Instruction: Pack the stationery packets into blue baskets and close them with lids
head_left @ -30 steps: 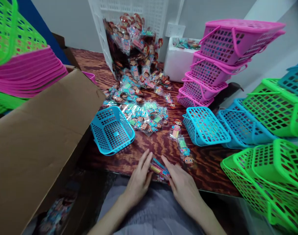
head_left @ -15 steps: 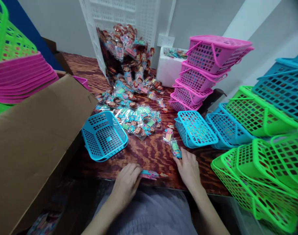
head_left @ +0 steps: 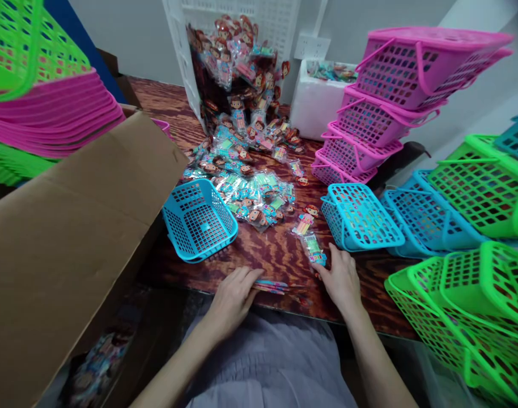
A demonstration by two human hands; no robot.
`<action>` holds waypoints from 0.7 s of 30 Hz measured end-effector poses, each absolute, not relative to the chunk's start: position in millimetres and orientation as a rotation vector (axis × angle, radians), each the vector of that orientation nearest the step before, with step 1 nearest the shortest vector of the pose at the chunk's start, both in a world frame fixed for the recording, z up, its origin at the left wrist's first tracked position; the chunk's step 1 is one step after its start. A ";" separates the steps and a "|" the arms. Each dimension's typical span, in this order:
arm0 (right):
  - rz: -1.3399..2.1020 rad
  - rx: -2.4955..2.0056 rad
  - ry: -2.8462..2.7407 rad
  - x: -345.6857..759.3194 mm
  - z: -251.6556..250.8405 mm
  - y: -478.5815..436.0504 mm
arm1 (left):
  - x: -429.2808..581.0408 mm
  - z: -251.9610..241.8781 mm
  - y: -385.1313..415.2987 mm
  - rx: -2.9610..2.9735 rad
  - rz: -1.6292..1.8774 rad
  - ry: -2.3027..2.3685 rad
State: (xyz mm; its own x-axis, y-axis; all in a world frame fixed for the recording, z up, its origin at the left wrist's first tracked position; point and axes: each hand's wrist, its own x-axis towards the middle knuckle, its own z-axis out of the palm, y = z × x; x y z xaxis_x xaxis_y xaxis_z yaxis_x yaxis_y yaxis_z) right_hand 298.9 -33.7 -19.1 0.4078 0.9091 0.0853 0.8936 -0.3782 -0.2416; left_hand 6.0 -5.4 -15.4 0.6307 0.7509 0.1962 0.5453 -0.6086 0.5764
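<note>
My left hand [head_left: 233, 294] rests at the near edge of the wooden table [head_left: 280, 260], fingers closed on a thin stack of packaged toys [head_left: 271, 285]. My right hand [head_left: 342, 277] lies on the table further right, fingers touching the lower end of another toy packet [head_left: 313, 249]. A second loose packet [head_left: 305, 222] lies just beyond it. An empty blue basket [head_left: 199, 218] sits tilted to the left of my hands. Another blue basket [head_left: 359, 218] stands to the right, close to my right hand.
A heap of packaged doll toys [head_left: 242, 164] spills from a white crate [head_left: 225, 34] at the back. Pink baskets [head_left: 382, 107] are stacked behind; green baskets [head_left: 471, 306] and blue ones crowd the right. A cardboard box flap [head_left: 76, 226] fills the left, with stacked pink baskets [head_left: 50, 113] behind it.
My right hand left the stack held with the left and moved right and forward onto a loose packet. The left hand kept the stack at the table edge.
</note>
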 end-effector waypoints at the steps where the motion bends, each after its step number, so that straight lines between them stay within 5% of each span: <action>1: 0.135 -2.421 -1.563 298.7 -18.8 -32.6 | 6.1 -15.2 -5.4 2.381 0.589 1.014; 11: 0.984 -1.892 -1.218 285.3 -11.7 -38.7 | 6.2 -13.9 -6.6 2.372 0.587 0.953; 21: 0.860 -1.923 -1.599 274.8 16.4 -12.4 | 10.3 -8.6 -6.4 2.402 0.554 0.960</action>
